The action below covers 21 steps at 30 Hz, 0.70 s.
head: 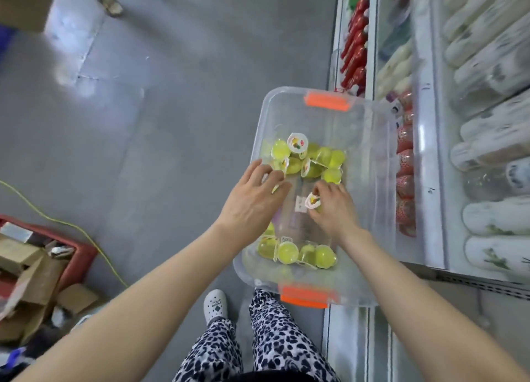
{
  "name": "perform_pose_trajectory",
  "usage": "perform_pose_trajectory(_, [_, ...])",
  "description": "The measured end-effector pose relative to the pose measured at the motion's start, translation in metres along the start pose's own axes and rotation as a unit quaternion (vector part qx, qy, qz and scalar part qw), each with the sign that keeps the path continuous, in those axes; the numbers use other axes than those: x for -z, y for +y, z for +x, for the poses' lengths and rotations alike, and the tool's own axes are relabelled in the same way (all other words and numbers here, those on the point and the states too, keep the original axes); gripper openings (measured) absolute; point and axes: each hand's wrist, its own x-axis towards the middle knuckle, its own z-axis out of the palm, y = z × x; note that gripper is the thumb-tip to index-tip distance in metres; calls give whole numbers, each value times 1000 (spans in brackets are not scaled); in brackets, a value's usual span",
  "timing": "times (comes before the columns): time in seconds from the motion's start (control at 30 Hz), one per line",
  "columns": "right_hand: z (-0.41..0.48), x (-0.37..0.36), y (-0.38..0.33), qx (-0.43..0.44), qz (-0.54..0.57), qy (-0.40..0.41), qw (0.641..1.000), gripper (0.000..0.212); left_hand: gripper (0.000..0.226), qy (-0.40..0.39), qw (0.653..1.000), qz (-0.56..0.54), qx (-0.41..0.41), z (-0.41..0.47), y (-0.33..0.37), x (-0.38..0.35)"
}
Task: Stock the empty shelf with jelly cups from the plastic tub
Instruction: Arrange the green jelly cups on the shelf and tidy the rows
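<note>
Yellow-green jelly cup (313,201) is pinched in the right hand (334,211) inside the clear plastic tub (364,129); the left hand (252,202) curls over the far cluster of cups (315,161), its grip too blurred to tell. Lifting by the rim probably spares the lids (297,142).

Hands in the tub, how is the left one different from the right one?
The right hand pinches a jelly cup; the left hand reaches the far pile of cups, and I cannot tell if it holds one. The left hand's fingers are spread, the right hand's curled. Both are inside the plastic tub.
</note>
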Motion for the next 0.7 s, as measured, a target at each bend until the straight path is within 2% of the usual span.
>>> perform_pose_trajectory(0.07, [-14,18,3,-8,4,47,999,36,30,-54,998,11,-39,24,14,-3])
perform_pose_trajectory(0.1, [-22,27,5,-10,10,70,997,37,31,-113,992,21,-48,36,21,-6])
perform_pose_trajectory(0.2, [-44,49,5,-11,18,130,991,34,46,-333,940,76,-9,63,35,-37])
perform_pose_trajectory(0.3, [-61,57,9,-11,20,167,986,34,62,-430,894,125,21,74,34,-68])
perform_pose_trajectory(0.37, [-68,56,12,-5,27,171,985,37,59,-459,878,127,40,75,31,-81])
perform_pose_trajectory(0.53, [-74,53,14,0,34,174,984,40,48,-463,873,141,48,74,30,-95])
perform_pose_trajectory(0.7, [-72,58,4,-25,58,178,982,38,48,-424,896,125,25,75,33,-80])
